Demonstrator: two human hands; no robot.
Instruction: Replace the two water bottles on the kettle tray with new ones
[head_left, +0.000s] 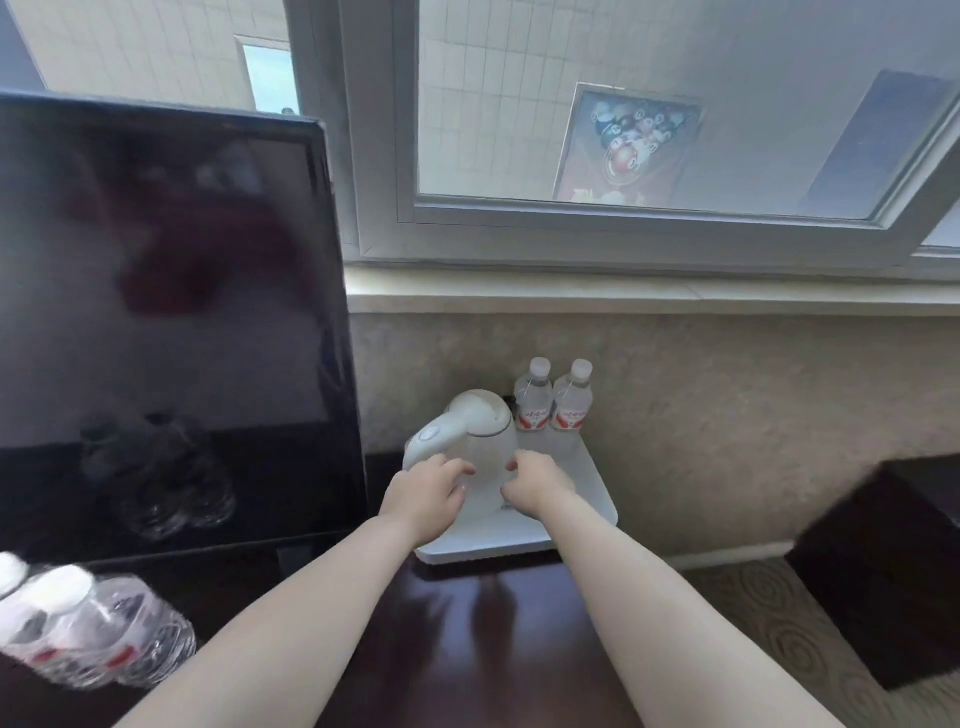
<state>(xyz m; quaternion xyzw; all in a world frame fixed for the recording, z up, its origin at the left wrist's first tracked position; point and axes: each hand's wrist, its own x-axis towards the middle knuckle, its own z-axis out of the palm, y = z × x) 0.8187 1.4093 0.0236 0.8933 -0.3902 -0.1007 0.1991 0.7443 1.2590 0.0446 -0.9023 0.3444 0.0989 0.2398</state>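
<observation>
A white kettle tray (597, 493) sits on the dark desk (493, 634) against the wall. On it stands a white electric kettle (480, 415). Behind the kettle, at the tray's back right corner, two water bottles (532, 402) (571, 405) with white caps and red labels stand upright, side by side. My left hand (426, 496) presses on the kettle's lower left side under its handle. My right hand (535, 486) has curled fingers on the kettle's lower right side. Two more water bottles (41, 629) (132, 636) lie close together at the desk's near left corner.
A large dark television (156, 312) stands to the left of the tray and reflects the near bottles. A window sill (623, 291) runs above the wall behind. A dark piece of furniture (883, 571) stands on patterned carpet at the right.
</observation>
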